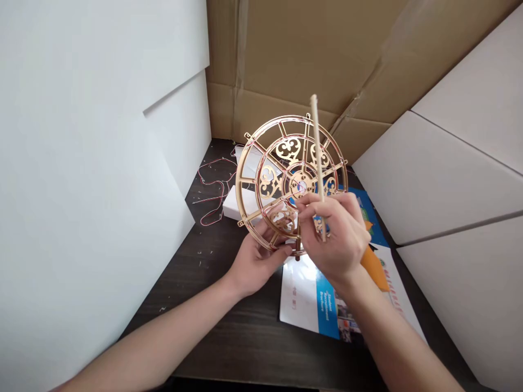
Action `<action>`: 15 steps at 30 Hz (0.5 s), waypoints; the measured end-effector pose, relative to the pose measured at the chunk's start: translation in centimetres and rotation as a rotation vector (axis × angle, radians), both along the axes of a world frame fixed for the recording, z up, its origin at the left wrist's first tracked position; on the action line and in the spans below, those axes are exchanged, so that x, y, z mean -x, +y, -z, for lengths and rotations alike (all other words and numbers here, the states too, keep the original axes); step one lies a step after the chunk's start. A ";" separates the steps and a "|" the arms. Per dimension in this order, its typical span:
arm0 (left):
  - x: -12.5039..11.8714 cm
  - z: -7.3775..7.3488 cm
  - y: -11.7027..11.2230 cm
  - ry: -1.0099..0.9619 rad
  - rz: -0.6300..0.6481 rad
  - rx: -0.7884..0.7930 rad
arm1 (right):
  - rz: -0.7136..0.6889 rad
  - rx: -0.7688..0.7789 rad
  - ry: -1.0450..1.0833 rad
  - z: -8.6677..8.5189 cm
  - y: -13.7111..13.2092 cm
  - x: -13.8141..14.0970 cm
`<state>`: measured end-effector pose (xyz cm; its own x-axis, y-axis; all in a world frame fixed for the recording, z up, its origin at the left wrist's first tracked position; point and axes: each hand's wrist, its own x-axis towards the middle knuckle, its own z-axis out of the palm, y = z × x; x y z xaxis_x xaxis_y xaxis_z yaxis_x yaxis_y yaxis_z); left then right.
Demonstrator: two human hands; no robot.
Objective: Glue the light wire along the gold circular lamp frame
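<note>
The left hand (255, 267) was clamped on the lower rim of a gold-coloured wheel (301, 175), thumb in front and fingers behind, holding it above the tabletop (220, 337) with its openwork face turned towards the wearer. The right hand (339, 234) was closed around a pale stick (317, 144), which rose nearly upright across the front of the wheel and past its upper rim. Its thumb and index fingertips were drawn together just in front of the spokes below the hub; whether they pinched anything more could not be told. The two hands were close together. Behind the wheel, to the left, a white box (232, 207) lay near a loose, looping reddish wire (223, 188). Beneath the right forearm lay a brochure (300, 294), with an orange item (373, 269) on it and a blue printed sheet (373, 218) further back. Cardboard (310, 49) stood behind everything.
</note>
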<state>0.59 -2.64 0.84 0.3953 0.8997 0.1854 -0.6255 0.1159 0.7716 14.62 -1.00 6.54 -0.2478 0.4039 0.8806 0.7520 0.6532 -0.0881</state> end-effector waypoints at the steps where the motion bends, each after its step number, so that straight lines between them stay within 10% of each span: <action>1: 0.0 0.0 0.1 0.000 -0.003 0.005 | 0.019 -0.001 -0.012 -0.1 0.1 -0.4; 15: 0.4 -0.1 1.1 -0.144 -0.008 0.349 | 0.136 0.011 -0.017 3.4 -0.6 -8.1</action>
